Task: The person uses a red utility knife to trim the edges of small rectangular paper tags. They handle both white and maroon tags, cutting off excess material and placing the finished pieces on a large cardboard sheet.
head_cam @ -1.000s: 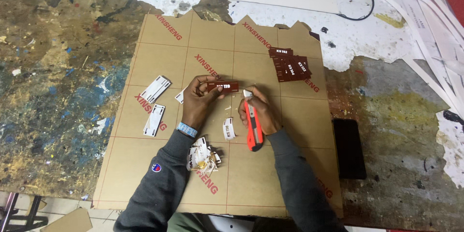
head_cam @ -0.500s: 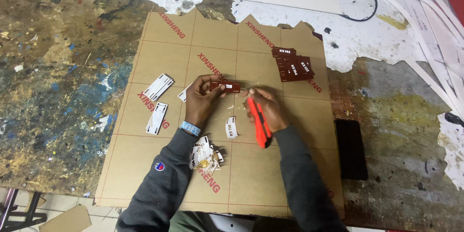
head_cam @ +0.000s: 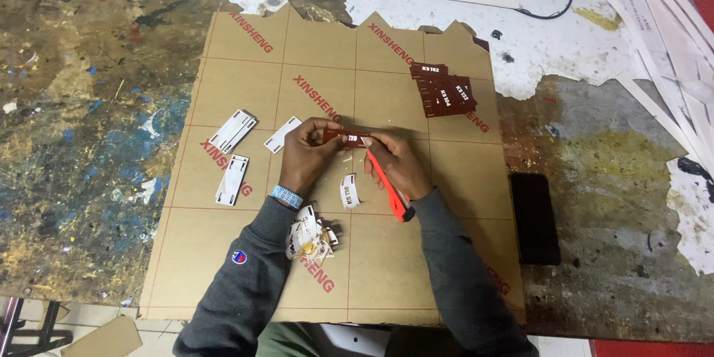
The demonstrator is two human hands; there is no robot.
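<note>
My left hand (head_cam: 306, 153) pinches a small dark red tag (head_cam: 346, 137) with white lettering, held above a tan board (head_cam: 245, 89) with a red grid. My right hand (head_cam: 398, 163) grips an orange utility knife (head_cam: 390, 188), its tip up against the right end of the tag. A stack of similar dark red tags (head_cam: 443, 91) lies on the board's far right. White peeled strips (head_cam: 232, 132) lie to my left, one small white piece (head_cam: 349, 192) rests just below my hands, and a heap of peeled scraps (head_cam: 310, 234) sits by my left forearm.
A black phone (head_cam: 534, 218) lies face down right of the board. White paper strips (head_cam: 654, 44) and a black cable (head_cam: 554, 0) lie at the far right. The worktop (head_cam: 82, 141) is paint-stained. Cardboard (head_cam: 104, 338) lies on the floor at the lower left.
My right hand has brought the knife up from a slant beside the tag, so its tip now meets the tag's right end. The left hand keeps its hold.
</note>
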